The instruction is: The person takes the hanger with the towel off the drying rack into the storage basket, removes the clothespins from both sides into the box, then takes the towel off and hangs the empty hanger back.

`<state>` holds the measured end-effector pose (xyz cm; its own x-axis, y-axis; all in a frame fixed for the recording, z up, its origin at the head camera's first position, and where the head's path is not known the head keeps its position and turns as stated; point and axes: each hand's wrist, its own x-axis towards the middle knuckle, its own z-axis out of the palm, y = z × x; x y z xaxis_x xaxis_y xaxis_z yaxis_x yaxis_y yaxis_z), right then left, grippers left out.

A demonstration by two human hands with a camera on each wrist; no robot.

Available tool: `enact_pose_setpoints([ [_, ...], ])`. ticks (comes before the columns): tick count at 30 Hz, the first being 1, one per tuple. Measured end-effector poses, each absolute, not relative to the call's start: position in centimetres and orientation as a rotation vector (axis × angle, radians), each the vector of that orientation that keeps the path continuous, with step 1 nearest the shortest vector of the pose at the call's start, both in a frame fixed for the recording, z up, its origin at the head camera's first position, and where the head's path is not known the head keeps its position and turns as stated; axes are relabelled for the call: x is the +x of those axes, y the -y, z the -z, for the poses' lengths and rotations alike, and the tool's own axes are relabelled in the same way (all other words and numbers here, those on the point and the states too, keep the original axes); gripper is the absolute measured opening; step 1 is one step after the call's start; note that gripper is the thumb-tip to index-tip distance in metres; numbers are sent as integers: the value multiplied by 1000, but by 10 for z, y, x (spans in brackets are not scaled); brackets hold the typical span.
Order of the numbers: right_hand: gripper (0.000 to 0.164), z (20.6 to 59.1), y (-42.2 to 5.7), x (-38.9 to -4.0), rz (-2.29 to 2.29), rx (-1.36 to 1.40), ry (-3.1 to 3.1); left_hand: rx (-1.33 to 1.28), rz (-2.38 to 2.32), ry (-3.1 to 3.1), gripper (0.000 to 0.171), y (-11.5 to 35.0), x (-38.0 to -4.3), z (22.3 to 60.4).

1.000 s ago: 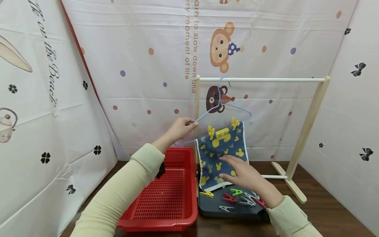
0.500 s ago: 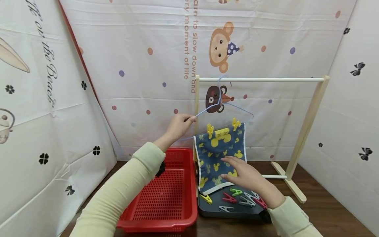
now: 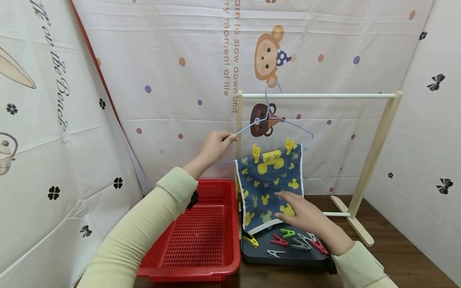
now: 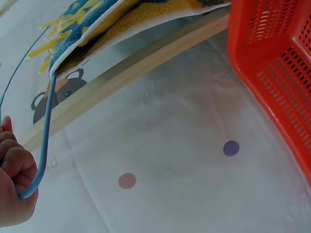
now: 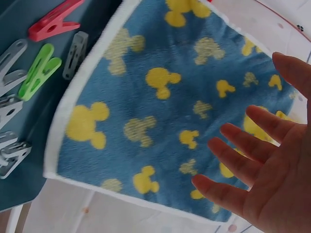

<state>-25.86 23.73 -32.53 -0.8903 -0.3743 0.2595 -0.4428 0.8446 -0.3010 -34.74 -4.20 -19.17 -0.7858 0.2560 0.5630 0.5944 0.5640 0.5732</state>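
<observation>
My left hand [image 3: 217,147] grips the left shoulder of a light blue wire hanger [image 3: 293,125], whose hook stands above the rack's white rail. In the left wrist view the fingers [image 4: 17,160] curl around the wire. From the hanger's bottom bar hangs a blue towel [image 3: 264,188] with yellow mouse-head prints and white edging, pinned by two yellow clothespins [image 3: 256,153]. My right hand [image 3: 300,212] is in front of the towel's lower right part, fingers spread and holding nothing. The right wrist view shows its palm and fingertips close to the cloth [image 5: 160,121].
A wooden rack [image 3: 374,154] with a white rail [image 3: 324,96] stands at the back right. A red perforated basket [image 3: 235,240] sits left of a dark tray [image 3: 252,258] holding several clothespins [image 3: 279,240]. Printed white cloth [image 3: 173,100] surrounds the brown tabletop [image 3: 396,256].
My left hand has risen with the hanger, and its hook now stands higher above the rail. The towel's top edge has lifted too. My right hand has shifted slightly right.
</observation>
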Motion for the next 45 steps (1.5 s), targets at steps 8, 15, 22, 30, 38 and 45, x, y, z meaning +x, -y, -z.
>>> enact_pose_setpoints([
  [8, 66, 330, -251, -254, -487, 631, 2817, -677, 1099, 2382, 30, 48, -341, 172],
  [15, 66, 330, -257, -251, -490, 576, 2840, -665, 1054, 2396, 31, 55, -334, 162],
  [22, 68, 330, -260, -251, -502, 583, 2822, -693, 1033, 2378, 29, 72, -324, 150],
  [30, 68, 333, -262, -253, -524, 565, 2818, -723, 889, 2293, 26, 103, -308, 129],
  [38, 66, 333, -261, -255, -500, 577, 2800, -684, 764, 2317, 30, 144, -286, 116],
  [45, 67, 333, -258, -256, -500, 594, 2802, -644, 707, 2380, 29, 175, -277, 118],
])
